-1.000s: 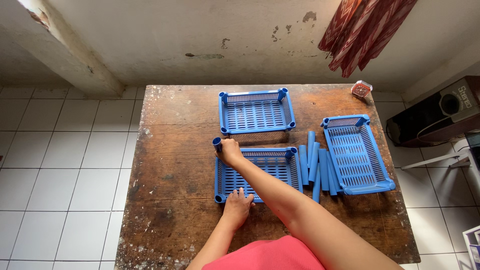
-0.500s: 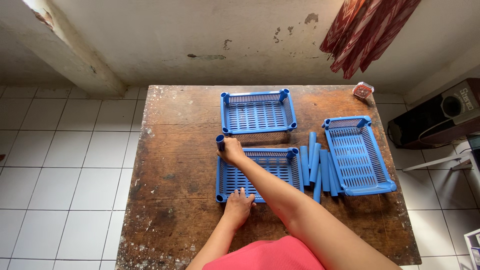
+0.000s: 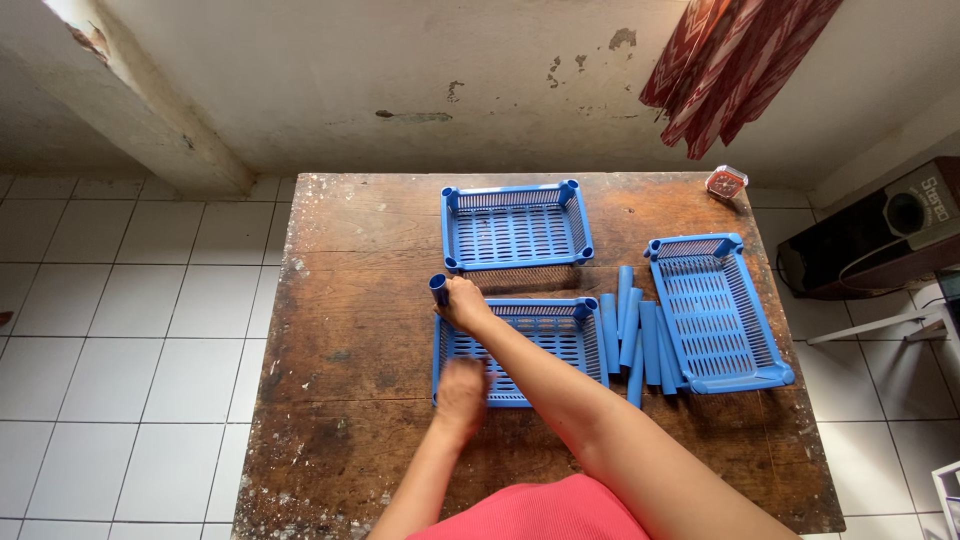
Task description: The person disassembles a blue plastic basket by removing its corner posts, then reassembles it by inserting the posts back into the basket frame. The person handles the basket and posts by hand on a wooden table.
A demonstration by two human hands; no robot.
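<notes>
At the near edge of the wooden counter [image 3: 340, 400], the left hand [image 3: 462, 392] is seen laid flat, fingers spread, on the near left part of a blue slotted tray [image 3: 530, 345]; it presses down and grips nothing. Just beyond it, the right hand [image 3: 464, 303] is closed around a short blue tube [image 3: 439, 289], which is held upright at the tray's far left corner, where a corner socket would be expected; whether the tube is seated in the socket cannot be told, since the fingers cover the joint. A risk is judged here: if the tube is pushed down off-centre or tilted, it may jam or skid off the corner, and the light tray may tip or slide unless the flat hand keeps it pinned. Just right of the tray, a loose bundle of blue tubes [image 3: 632, 330] lies on the counter, touching or nearly touching the tray's right wall; a shove of the tray to the right is judged likely to set them rolling. Beyond these to the right, a second blue tray [image 3: 722, 315] rests at a slant, its near corner close to the counter's right side. Further back, a third blue tray [image 3: 516, 226] stands apart. At the far right corner, a small red object [image 3: 726, 182] sits near the edge.
</notes>
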